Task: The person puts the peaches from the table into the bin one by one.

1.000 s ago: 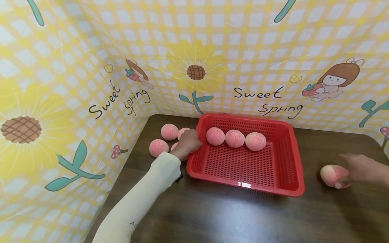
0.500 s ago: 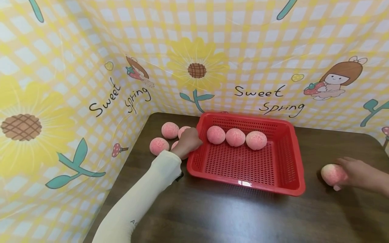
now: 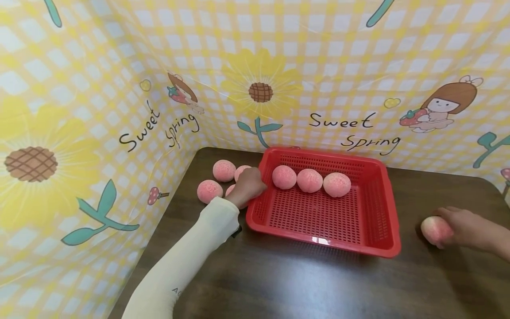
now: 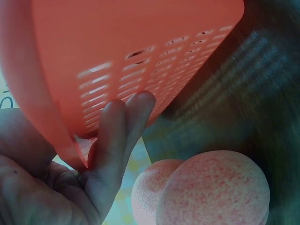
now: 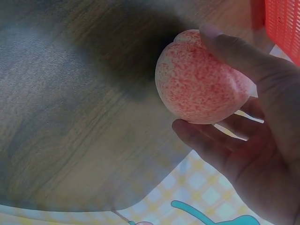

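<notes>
The right hand curls its thumb and fingers round a pink speckled peach-shaped ball, low over the dark wooden tabletop, right of the red perforated plastic basket. The left hand, on a cream-sleeved forearm stretched forward, grips the basket's left rim, fingers bent against its wall. Three pink balls sit in the basket; others lie just left of it. Yellow checked sheeting walls the tabletop
</notes>
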A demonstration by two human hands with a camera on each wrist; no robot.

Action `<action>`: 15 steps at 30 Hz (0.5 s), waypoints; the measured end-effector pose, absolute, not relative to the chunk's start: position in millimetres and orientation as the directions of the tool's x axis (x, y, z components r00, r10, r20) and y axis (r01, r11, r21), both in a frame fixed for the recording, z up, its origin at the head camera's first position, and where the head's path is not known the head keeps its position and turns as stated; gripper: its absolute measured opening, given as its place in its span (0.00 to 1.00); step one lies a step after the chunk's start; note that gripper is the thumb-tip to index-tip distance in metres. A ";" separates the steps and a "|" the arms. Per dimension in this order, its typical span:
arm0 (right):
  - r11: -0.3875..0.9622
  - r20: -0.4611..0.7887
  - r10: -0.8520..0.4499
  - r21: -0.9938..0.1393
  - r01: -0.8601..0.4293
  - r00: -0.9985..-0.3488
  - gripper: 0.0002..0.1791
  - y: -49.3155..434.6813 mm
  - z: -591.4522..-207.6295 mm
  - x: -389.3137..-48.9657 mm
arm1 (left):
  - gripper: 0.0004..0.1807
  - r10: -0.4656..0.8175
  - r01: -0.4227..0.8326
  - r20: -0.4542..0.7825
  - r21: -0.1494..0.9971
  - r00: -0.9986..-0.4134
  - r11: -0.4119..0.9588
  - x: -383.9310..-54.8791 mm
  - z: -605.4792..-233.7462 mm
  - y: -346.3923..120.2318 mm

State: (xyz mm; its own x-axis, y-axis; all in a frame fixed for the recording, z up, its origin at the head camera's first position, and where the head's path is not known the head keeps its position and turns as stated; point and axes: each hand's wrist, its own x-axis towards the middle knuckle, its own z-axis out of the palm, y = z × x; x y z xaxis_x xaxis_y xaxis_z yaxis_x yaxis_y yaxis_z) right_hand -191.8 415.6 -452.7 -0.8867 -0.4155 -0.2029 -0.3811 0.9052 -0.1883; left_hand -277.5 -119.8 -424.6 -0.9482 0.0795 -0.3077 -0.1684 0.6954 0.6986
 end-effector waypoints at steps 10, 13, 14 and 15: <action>0.914 -0.154 -0.400 -0.141 -0.381 -0.903 0.42 417.0 -448.8 -196.7 | 0.07 0.072 -0.179 -0.321 0.684 -0.944 0.707 -277.1 -422.3 -118.0; 0.911 -0.098 -0.408 -0.117 -0.396 -0.908 0.44 417.1 -446.2 -199.2 | 0.07 0.070 -0.170 -0.312 0.676 -0.947 0.717 -276.7 -422.6 -117.9; 0.912 -0.084 -0.405 -0.113 -0.395 -0.911 0.44 416.6 -445.6 -200.1 | 0.07 0.069 -0.168 -0.310 0.674 -0.948 0.720 -276.7 -422.7 -118.0; 0.912 -0.074 -0.404 -0.111 -0.395 -0.912 0.45 416.1 -444.8 -200.8 | 0.07 0.067 -0.165 -0.306 0.671 -0.950 0.723 -276.8 -422.9 -118.1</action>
